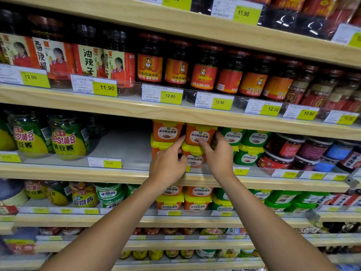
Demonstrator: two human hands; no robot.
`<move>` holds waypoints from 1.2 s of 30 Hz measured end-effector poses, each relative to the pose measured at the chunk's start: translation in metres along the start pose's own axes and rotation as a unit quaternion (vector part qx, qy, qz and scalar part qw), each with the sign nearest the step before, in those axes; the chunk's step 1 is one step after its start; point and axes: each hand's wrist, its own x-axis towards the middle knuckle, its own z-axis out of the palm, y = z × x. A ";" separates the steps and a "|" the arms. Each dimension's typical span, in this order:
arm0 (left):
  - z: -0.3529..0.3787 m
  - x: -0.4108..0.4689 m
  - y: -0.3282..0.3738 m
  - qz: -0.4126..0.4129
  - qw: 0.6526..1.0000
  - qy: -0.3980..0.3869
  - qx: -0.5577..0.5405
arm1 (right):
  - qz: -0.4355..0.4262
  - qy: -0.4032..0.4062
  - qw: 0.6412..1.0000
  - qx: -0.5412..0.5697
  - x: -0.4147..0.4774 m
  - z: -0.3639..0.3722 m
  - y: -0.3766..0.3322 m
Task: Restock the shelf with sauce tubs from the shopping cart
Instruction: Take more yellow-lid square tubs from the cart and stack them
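The right hand (219, 156) grasps an orange tub (199, 133) just right of the frame's center. Its thumb lies across the front label and its fingers curl round the tub's right side. The left hand (168, 163) reaches up beside it, with a straight forefinger touching the tub's left side. Its other fingers are curled in, and whether they hold anything cannot be told.

The orange tub sits on the yellow lid of a second tub (194, 158), which stands on the middle shelf (78, 171). Just left is another stack of two (167, 132), its lower tub mostly hidden behind the left hand. Just right stand green tubs (252, 147) with yellow lids, and further right are dark jars (283, 147).

At the left of the same shelf stand green-and-yellow jars (68, 141), well apart from the tubs. A yellow price tag (112, 163) is clipped to the rail between them. On the shelf above runs a row of red-labelled jars (204, 75). On the shelf below sit more orange tubs (197, 200).
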 end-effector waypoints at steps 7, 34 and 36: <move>0.004 0.002 -0.007 0.003 1.000 -0.009 -0.003 | 0.009 -0.007 1.000 0.022 -0.006 -0.003 0.003; 0.070 -0.075 0.041 0.140 0.950 0.066 0.271 | -0.035 -0.094 0.966 -0.238 -0.070 -0.148 0.062; 0.099 -0.093 0.059 0.164 0.942 0.040 0.291 | -0.028 -0.110 0.957 -0.267 -0.088 -0.185 0.080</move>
